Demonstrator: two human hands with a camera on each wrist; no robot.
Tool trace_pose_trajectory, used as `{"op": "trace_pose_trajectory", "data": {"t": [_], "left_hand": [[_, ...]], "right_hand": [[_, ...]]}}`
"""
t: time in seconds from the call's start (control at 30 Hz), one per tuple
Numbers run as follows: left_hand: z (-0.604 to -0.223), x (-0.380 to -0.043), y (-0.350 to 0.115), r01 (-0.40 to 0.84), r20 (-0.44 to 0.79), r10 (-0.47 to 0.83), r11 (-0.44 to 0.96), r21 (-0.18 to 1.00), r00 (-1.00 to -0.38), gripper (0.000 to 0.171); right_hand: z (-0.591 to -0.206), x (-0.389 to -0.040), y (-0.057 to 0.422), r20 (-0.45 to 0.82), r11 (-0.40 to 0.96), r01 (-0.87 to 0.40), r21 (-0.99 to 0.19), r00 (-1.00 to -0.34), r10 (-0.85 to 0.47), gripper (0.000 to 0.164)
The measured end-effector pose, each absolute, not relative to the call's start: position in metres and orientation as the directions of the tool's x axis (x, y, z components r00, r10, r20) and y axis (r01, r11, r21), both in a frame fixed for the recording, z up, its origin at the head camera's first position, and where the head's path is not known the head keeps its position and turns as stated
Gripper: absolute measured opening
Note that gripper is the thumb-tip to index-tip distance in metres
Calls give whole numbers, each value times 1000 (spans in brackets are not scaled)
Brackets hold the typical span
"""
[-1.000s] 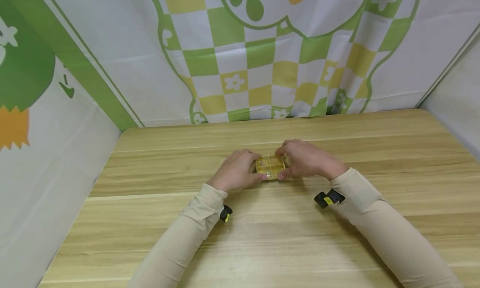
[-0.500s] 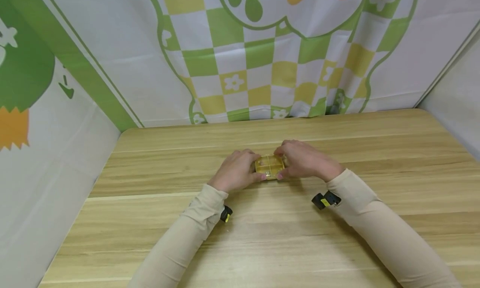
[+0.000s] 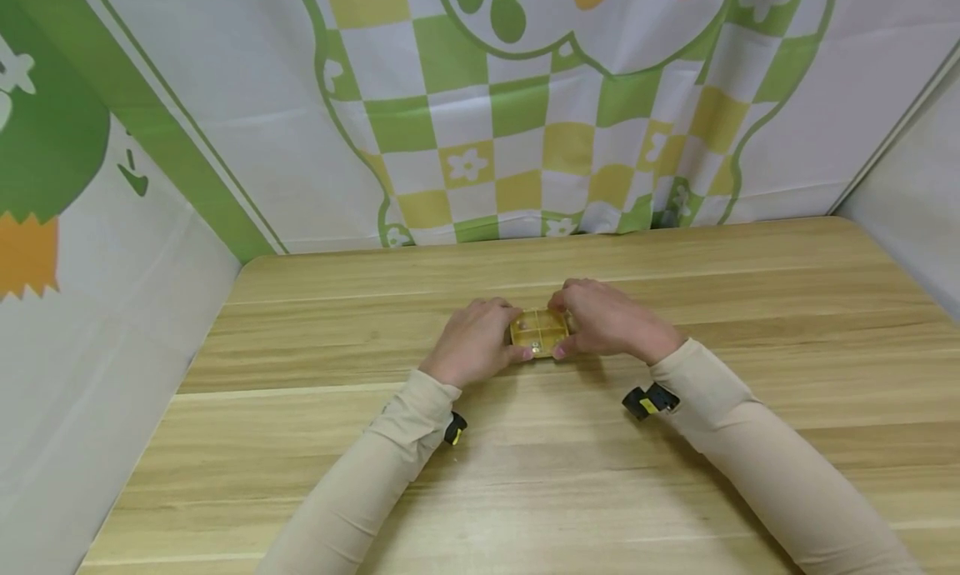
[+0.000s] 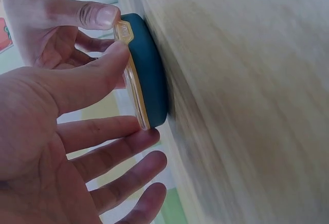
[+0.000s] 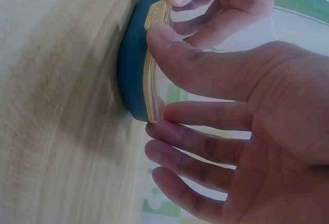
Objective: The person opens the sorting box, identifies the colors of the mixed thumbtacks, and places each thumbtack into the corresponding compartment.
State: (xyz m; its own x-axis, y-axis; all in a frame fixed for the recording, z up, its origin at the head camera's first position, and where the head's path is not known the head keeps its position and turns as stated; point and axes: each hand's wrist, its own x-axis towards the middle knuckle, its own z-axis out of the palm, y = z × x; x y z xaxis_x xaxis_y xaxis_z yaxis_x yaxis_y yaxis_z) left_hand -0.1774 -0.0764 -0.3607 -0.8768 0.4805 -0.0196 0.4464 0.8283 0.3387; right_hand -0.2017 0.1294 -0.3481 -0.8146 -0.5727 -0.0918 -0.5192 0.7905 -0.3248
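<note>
A small pill box (image 3: 551, 322) sits on the wooden table, its inside split by a cross-shaped divider. From the side, its teal base (image 4: 149, 75) and yellow see-through lid (image 4: 134, 88) show, with the lid lying down on the base. My left hand (image 3: 471, 343) pinches the left end, thumb at the near edge and forefinger at the far edge. At the other end my right hand (image 3: 609, 320) holds it the same way, its thumb (image 5: 163, 35) by the lid's front tab (image 5: 155, 14). The other fingers of both hands spread loosely behind. Small specks show through the lid's left half.
The wood-grain table (image 3: 480, 492) stretches around the box on all sides. A checked green and yellow curtain (image 3: 517, 108) hangs along its back edge. White cloth walls stand left and right. Each wrist carries a small black camera (image 3: 651, 400).
Both hands keep their hold on the pill box, which stays in place. The right wrist has shifted very slightly left.
</note>
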Motion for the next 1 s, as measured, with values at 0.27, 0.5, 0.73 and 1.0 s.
{"op": "trace_pose_trajectory", "data": {"t": [0.27, 0.5, 0.73, 1.0], "left_hand": [[-362, -177, -77, 431, -25, 469, 829, 356, -883, 58], [-362, -177, -77, 397, -25, 439, 833, 387, -898, 54], [-364, -178, -78, 369, -37, 420, 834, 409, -907, 54], [-366, -179, -79, 390, -20, 440, 815, 428, -898, 56]], "right_hand": [[-348, -199, 128, -97, 800, -506, -322, -823, -559, 59], [-349, -201, 128, -91, 802, -514, -304, -822, -562, 57], [-353, -204, 127, -98, 816, -491, -304, -836, -540, 61], [-354, -203, 131, -81, 807, -489, -331, -837, -541, 64]]}}
